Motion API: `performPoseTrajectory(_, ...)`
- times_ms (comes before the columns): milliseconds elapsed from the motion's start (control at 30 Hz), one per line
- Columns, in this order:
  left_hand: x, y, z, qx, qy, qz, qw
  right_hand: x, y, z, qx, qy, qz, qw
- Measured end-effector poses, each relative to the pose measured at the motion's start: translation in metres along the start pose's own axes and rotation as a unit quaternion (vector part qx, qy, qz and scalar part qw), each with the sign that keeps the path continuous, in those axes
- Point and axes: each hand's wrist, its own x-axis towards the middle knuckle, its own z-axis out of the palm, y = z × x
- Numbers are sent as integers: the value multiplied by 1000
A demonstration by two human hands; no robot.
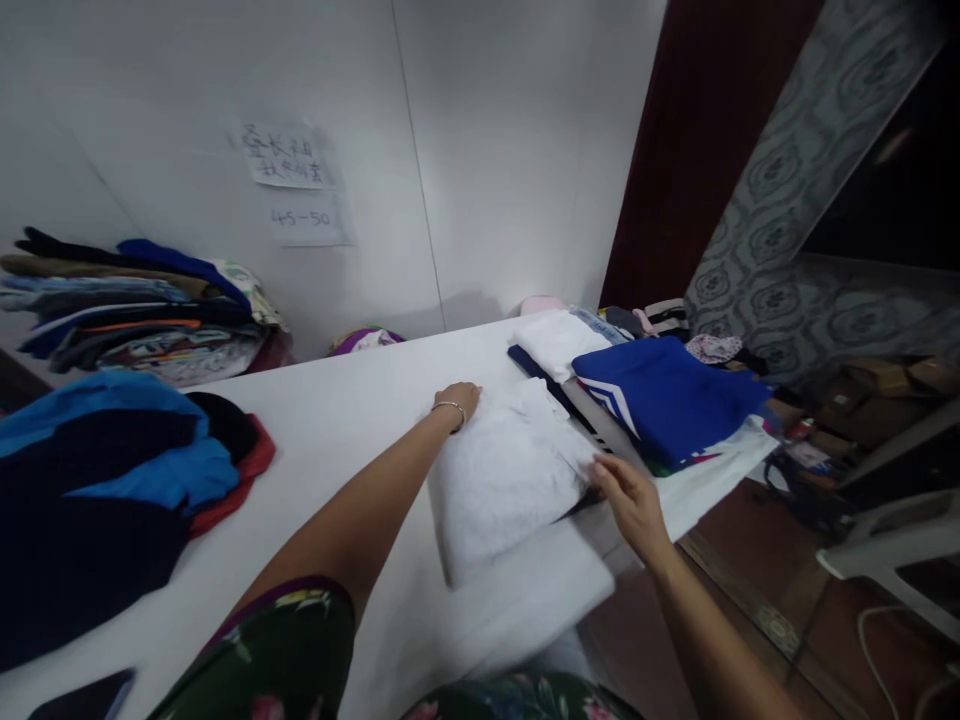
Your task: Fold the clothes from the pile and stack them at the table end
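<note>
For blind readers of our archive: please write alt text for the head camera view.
A person's two bare hands touch a folded white garment on a white table: the left hand at its far corner, the right hand at its right edge. A folded blue garment lies beyond it, and a pile of clothes sits at left.

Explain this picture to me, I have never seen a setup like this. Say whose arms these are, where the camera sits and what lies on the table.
One camera sits on a person's head, looking forward and down, so both bare arms are that person's own. The left hand rests on the far corner of a folded white cloth on the white table. The right hand touches the cloth's right edge; whether it grips is unclear. Beyond lies a folded blue garment, and a pile of clothes sits at left.
</note>
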Motion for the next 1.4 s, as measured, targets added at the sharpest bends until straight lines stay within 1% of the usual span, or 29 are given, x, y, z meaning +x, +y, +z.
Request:
performPoseTrajectory(33,7,0,1,-3,-7,-2,1000,-13,0,1,63,-23,74,995)
performPoseTrajectory(67,13,0,2,-7,-14,-3,1000,-25,1,3,119,-48,143,981)
performPoseTrajectory(133,24,3,4,-20,-29,-2,999,-43,3,10,204,-85,248,943)
performPoseTrajectory(200,32,6,4,-40,-44,1,998,-50,4,17,256,-95,305,912)
performPoseTrajectory(267,38,8,4,-65,-53,4,996,-49,2,23,283,-102,326,896)
performPoseTrajectory(367,45,11,3,-105,-52,9,993,-39,-1,28,302,-117,334,885)
performPoseTrajectory(467,54,14,5,-125,-53,3,991,-33,-1,31,323,-105,326,882)
performPoseTrajectory(567,65,19,9,-119,-65,-17,991,-32,0,34,326,-93,326,883)
performPoseTrajectory(667,73,25,12,-100,-75,-23,992,-34,0,36,291,-104,338,889)
performPoseTrajectory(767,74,28,14,-103,-85,-14,991,-35,1,36,268,-102,344,894)
performPoseTrajectory(900,70,24,11,-128,-88,-5,988,-35,1,34,290,-71,355,886)
performPoseTrajectory(1033,65,22,10,-162,-73,19,984,-34,1,35,276,-68,364,887)
performPoseTrajectory(1133,63,28,10,-183,-55,37,981,-33,1,38,249,-80,360,895)
performPoseTrajectory(1200,64,34,9,-194,-36,43,979,-32,1,41,244,-77,352,900)
performPoseTrajectory(1300,68,40,8,-198,-2,42,979,-32,2,41,258,-48,332,906)
performPoseTrajectory(1400,73,41,15,-188,27,33,981,-33,3,37,257,-15,313,914)
